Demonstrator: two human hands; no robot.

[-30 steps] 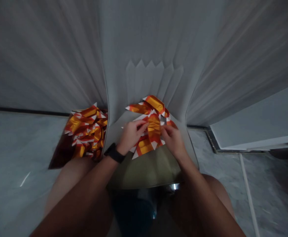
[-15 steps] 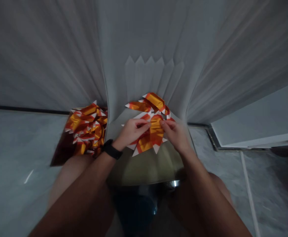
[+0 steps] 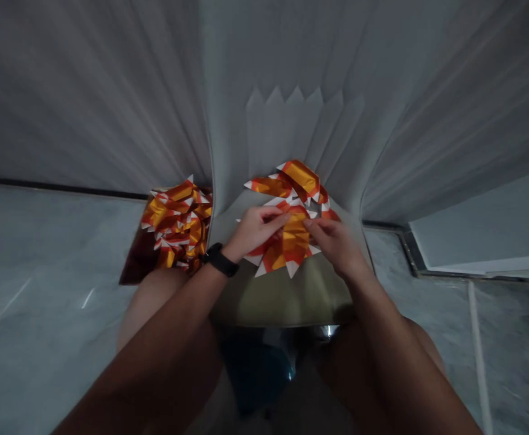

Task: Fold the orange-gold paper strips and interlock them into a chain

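Your view: dim, greyish; pale glare streaks on floor [image 3: 87, 298]; your forearms [image 3: 165, 341] shadowed; outer edges stretched, soft.

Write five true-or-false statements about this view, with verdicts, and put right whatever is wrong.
1. The left hand and the right hand are both at one shiny strip. True.
2. A black wristband is worn on the right wrist. False: it is on the left wrist.
3. A heap of similar strips lies beside the chair, on the person's left. True.
4. The chair's back is plain, with no pattern. False: it has a row of pointed pleats.
5. The strip between the hands is solid blue. False: it is gold and orange, with a white tip at its lower end.
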